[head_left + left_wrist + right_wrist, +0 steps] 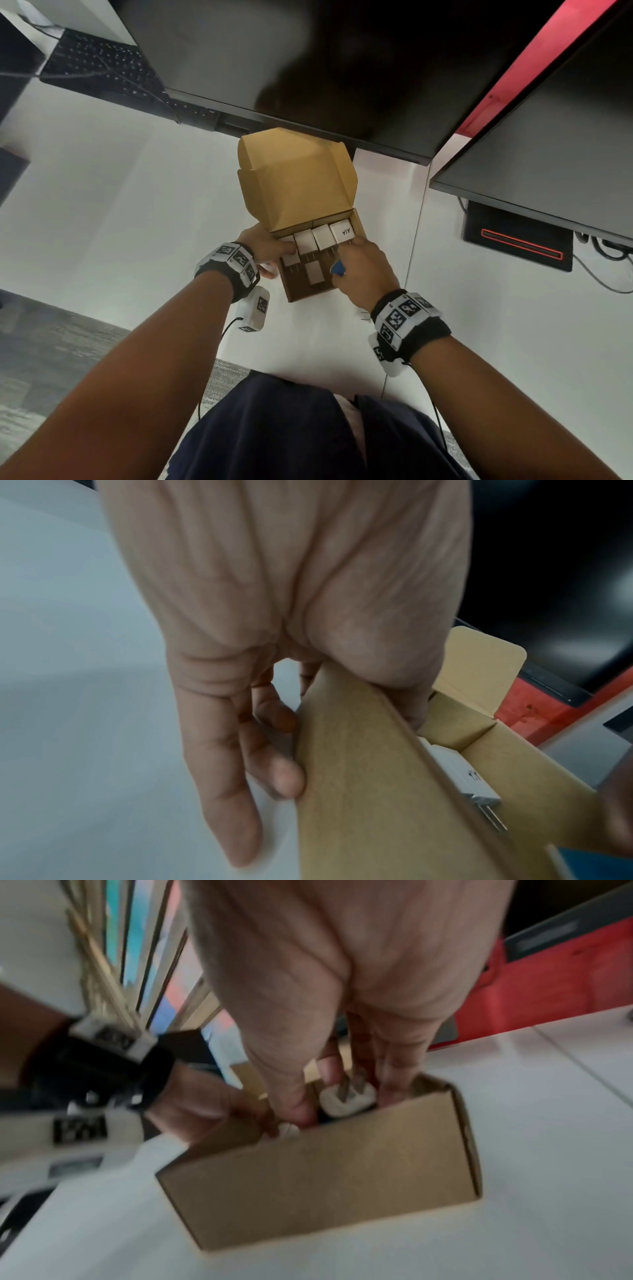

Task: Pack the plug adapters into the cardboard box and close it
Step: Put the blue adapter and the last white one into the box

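Head view. Cardboard box (pixel 310 274) sits on the white desk (pixel 137 205), lid (pixel 298 178) propped open toward the monitor (pixel 308 68). Inside: a back row of four white plug adapters (pixel 322 236), prongs toward the person, plus a fifth (pixel 314 272) lying alone nearer the front. Left hand (pixel 265 248) grips the box's left wall, thumb over the rim onto the leftmost adapter. Right hand (pixel 363 270) reaches in at the right side; its fingertips are hidden, and a blue object (pixel 339 267) under its thumb is unidentifiable. Judgement: adapters are light, hard and smooth; best pinched across the body, not by the prongs. Thin board will flex, so brace a wall.

Left wrist view. Left hand (pixel 274 615): fingers (pixel 274 772) curled against the outer wall of the box (pixel 377 791), thumb down inside. One labelled adapter (pixel 459 772) partly visible; the rest blocked by the wall.

Right wrist view. Blurred. Right hand (pixel 342 988): fingers dipped into the box (pixel 325 1183), closed around an adapter (pixel 346 1099), prongs up. Grip looks like a pinch; exact contact is unclear. Box floor hidden.
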Action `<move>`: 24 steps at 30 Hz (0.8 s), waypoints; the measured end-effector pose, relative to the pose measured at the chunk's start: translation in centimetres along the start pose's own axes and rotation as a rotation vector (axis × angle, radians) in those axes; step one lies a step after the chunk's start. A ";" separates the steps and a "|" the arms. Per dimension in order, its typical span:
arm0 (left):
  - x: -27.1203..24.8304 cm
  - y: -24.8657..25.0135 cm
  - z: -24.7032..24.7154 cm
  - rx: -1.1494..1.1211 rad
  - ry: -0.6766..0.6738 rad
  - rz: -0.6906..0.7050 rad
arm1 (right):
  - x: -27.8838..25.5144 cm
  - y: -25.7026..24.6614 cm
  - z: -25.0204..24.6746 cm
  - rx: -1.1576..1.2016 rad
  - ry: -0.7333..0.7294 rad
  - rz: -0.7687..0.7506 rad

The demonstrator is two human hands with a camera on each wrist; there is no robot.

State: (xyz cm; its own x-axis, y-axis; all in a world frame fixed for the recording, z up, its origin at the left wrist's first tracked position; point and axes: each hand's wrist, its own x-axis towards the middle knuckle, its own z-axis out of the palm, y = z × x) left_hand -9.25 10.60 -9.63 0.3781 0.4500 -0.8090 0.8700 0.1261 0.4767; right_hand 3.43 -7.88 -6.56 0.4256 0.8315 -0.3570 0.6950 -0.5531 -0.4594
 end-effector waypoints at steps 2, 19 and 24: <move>-0.2 0.1 -0.1 0.005 -0.009 0.010 | 0.6 -0.5 0.5 -0.079 -0.030 0.032; -0.3 0.0 -0.5 0.043 -0.033 0.015 | 1.3 -0.6 1.6 -0.039 -0.016 0.091; -0.1 0.0 -0.4 0.044 -0.019 0.004 | 1.5 -0.5 1.7 -0.040 -0.021 0.085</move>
State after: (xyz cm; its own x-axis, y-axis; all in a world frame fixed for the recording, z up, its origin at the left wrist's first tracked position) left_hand -9.47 10.91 -9.40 0.3870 0.4332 -0.8140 0.8815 0.0853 0.4644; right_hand 2.74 -6.49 -8.23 0.4725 0.7801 -0.4102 0.6794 -0.6188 -0.3943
